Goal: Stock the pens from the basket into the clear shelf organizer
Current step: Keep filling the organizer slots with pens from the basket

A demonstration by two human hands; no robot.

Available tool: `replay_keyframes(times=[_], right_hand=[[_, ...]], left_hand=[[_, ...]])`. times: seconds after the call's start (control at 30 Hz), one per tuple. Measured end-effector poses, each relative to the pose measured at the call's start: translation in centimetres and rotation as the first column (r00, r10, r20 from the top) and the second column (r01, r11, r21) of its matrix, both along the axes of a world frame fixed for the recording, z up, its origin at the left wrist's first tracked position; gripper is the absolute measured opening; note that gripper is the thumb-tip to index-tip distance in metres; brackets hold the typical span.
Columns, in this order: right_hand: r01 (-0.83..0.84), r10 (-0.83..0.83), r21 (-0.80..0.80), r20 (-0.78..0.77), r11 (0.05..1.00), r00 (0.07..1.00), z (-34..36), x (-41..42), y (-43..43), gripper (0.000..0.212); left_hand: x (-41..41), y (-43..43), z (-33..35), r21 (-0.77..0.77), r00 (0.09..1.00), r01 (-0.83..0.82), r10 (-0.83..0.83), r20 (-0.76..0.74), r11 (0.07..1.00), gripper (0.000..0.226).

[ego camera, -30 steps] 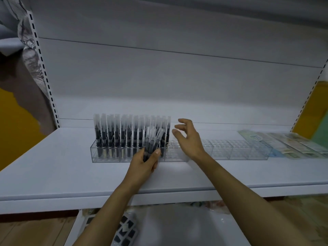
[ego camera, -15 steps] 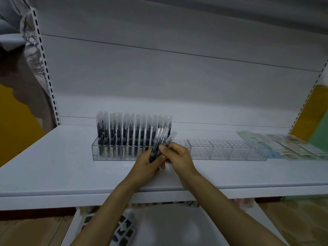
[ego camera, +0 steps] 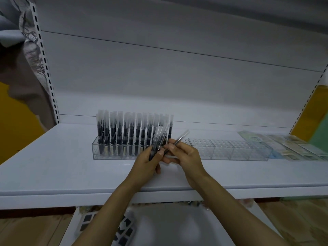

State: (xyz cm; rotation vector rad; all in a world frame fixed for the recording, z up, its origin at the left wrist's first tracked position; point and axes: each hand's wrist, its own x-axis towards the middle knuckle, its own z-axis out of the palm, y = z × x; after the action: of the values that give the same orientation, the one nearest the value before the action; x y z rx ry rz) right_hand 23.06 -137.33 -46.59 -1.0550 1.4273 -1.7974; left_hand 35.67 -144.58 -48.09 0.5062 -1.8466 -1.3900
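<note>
A long clear shelf organizer (ego camera: 230,153) stands on the white shelf (ego camera: 53,166). Its left part holds several upright black pens with clear caps (ego camera: 124,132); its right compartments show no pens. My left hand (ego camera: 147,162) grips a small bundle of pens (ego camera: 157,141) just in front of the organizer's middle. My right hand (ego camera: 184,155) pinches a single pen (ego camera: 180,138) that slants up to the right, its lower end beside the bundle. The basket is not in view.
Flat packets (ego camera: 291,144) lie on the shelf to the right of the organizer. A lower white shelf (ego camera: 168,228) below carries a dark patterned pack (ego camera: 124,229). Perforated uprights (ego camera: 46,64) frame the shelf bay.
My right hand came back from the organizer to the bundle and took one pen between its fingers, now drawing it out to the right. The left hand kept hold of the bundle.
</note>
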Motion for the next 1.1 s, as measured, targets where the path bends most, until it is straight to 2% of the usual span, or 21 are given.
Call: replay_keyframes(times=[0.23,0.33,0.47,0.6,0.67,0.8,0.87,0.97,1.1], right_hand=[[0.267,-0.228,-0.149,0.237,0.952,0.944,1.1,-2.0,-0.3,0.018],[0.347,-0.294,-0.208,0.249,0.915,0.923,1.9,-3.0,-0.5,0.022],[0.376,-0.373,-0.209,0.053,0.903,0.926,2.3,-3.3,-1.4,0.021],[0.329,-0.362,-0.172,-0.228,0.929,0.904,2.3,-3.3,-2.3,0.018],[0.326,-0.363,-0.158,-0.407,0.932,0.838,2.4,-3.2,-2.8,0.019],[0.396,-0.335,-0.088,-0.713,0.914,0.616,2.6,-3.1,-3.7,0.011],[0.445,-0.311,-0.028,-0.753,0.895,0.579,2.6,-3.0,-4.0,0.015],[0.478,-0.301,0.017,-0.757,0.878,0.579,1.9,-2.9,-4.4,0.018],[0.482,-0.320,0.035,-0.705,0.875,0.633,1.2,-3.0,-4.8,0.017]], left_hand=[[0.1,-0.1,-0.1,0.082,0.999,-0.008,0.010,-0.031,0.997,0.015],[0.1,-0.2,-0.2,0.079,1.000,-0.021,0.023,-0.021,0.997,0.017],[0.1,-0.2,-0.2,0.073,0.999,-0.032,0.033,-0.014,0.997,0.017],[0.0,-0.1,-0.1,0.072,0.999,-0.034,0.035,-0.016,0.997,0.016],[0.0,-0.1,-0.1,0.074,0.999,-0.037,0.038,-0.019,0.997,0.016],[0.0,0.0,-0.1,0.068,0.999,-0.036,0.038,-0.023,0.997,0.016],[0.0,0.0,-0.1,0.062,0.999,-0.036,0.038,-0.025,0.997,0.016],[0.0,-0.1,0.0,0.062,0.999,-0.043,0.045,-0.029,0.997,0.016],[-0.1,-0.2,0.0,0.052,0.998,-0.048,0.049,-0.027,0.997,0.016]])
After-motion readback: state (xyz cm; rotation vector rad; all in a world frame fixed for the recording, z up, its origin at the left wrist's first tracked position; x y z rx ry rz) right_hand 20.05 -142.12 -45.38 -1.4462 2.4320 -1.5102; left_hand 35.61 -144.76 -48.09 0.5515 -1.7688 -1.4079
